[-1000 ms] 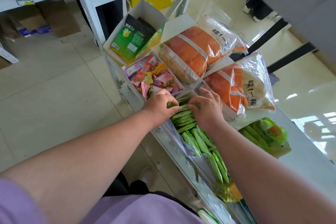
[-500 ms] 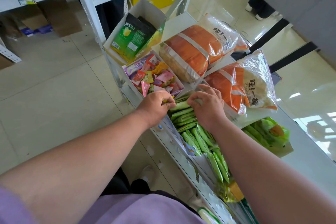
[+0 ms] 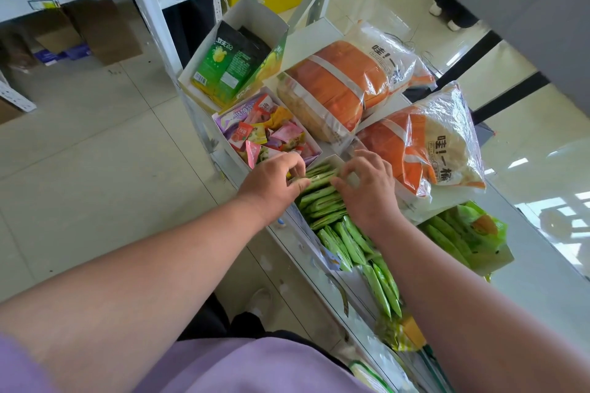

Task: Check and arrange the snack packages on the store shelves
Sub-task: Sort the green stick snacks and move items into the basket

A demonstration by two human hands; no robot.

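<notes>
Both hands worked mid-task: the left hand [image 3: 274,182] and right hand [image 3: 370,188] each pinched green packets [image 3: 322,198] in their box at the shelf [image 3: 542,281] front, six o'clock of the candy box [image 3: 265,134]. Nearer packets stood unevenly, seemingly still unsorted.

Slim green foil snack packets [image 3: 322,198] stood in row inside white cardboard tray [image 3: 301,223] on white metal shelf [image 3: 526,281]. Farthest packets pinched between left hand [image 3: 271,183] and right hand [image 3: 367,188]. Box of mixed pink and yellow candies [image 3: 268,134] just beyond; two clear bags of orange bread [image 3: 383,112] alongside.
</notes>
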